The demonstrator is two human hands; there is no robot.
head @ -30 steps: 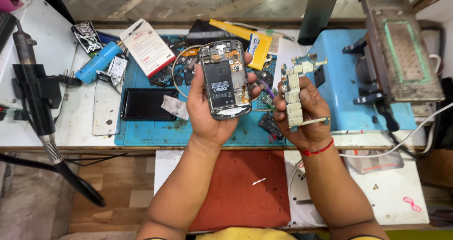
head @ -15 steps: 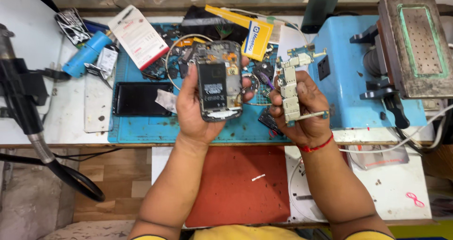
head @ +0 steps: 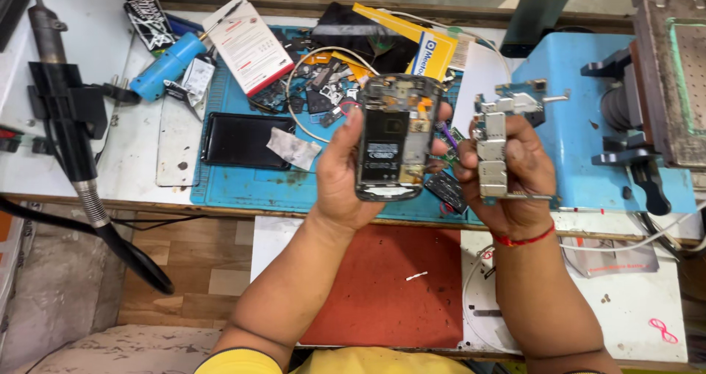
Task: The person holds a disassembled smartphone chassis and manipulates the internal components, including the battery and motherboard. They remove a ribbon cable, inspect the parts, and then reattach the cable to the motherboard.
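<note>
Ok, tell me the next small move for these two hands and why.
Probably bring the circuit board in the right hand over to the opened phone in the left hand and line it up. The phone's inside faces up and the two are held side by side, apart, above the blue mat.

The left hand (head: 346,175) grips an opened black phone frame (head: 393,137), its bare inner side facing up; the right hand (head: 515,175) holds a green circuit board with silver metal shields (head: 494,142) upright just beside it; below them lie a blue work mat (head: 243,186), a black phone screen (head: 239,140) and a red rubber mat (head: 382,286).
</note>
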